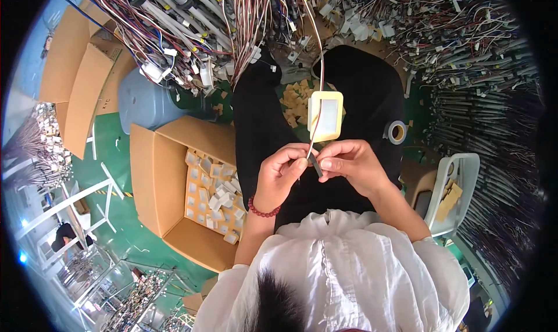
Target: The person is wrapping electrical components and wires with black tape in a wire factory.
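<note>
Two hands meet over our lap: left hand (283,170) and right hand (349,164) both pinch a short dark grey strip (315,164), apparently tape, its long axis tilted upper-left to lower-right. It wraps a thin red-and-white wire (318,88); we judge wrapping under way. Beyond dangles a pale yellow rectangular plastic frame (325,116); farther left, an open cardboard box of finished frames (174,181).

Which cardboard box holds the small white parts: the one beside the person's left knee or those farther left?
The open cardboard box beside the left knee; white parts lie inside. The folded boxes farther left show none.
</note>
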{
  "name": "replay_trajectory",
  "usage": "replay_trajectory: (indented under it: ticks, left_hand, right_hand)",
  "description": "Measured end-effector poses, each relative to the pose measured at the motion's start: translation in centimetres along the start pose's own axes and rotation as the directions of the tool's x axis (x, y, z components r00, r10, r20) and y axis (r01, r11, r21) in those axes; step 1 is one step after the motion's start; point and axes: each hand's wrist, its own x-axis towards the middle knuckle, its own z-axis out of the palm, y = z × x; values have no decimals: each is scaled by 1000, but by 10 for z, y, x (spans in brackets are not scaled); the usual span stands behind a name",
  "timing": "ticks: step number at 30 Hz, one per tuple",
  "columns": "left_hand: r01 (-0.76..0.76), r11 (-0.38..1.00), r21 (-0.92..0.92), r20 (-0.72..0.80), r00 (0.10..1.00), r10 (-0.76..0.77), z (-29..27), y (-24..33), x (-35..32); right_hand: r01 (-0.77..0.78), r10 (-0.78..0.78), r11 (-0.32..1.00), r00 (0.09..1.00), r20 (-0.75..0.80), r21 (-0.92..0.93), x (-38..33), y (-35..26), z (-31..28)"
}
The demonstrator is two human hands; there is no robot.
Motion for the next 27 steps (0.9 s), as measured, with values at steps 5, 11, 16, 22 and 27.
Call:
replay_trajectory:
  ticks: [5, 11, 16, 22, 27]
  left_hand:
    - [-24, 1000, -4, -5, 1000, 24, 2, 1, 1]
    - [-31, 999, 12, -12, 999, 31, 4, 2, 1]
    - [-25, 999, 23, -26, 999, 26, 3, 2, 0]
    - [-32, 999, 31, -25, 999, 33, 2, 1, 0]
    - [-28, 997, 68, -21, 999, 29, 1, 2, -1]
  right_hand:
    - [179, -182, 975, 983, -16, -130, -6, -3, 8]
    - [288, -307, 913, 951, -21, -289, -8, 2, 10]
    - [359, -406, 820, 914, -11, -445, -13, -4, 19]
    - [312, -342, 872, 940, -13, -377, -7, 1, 10]
    - [239, -256, 940, 966, -38, -245, -6, 2, 8]
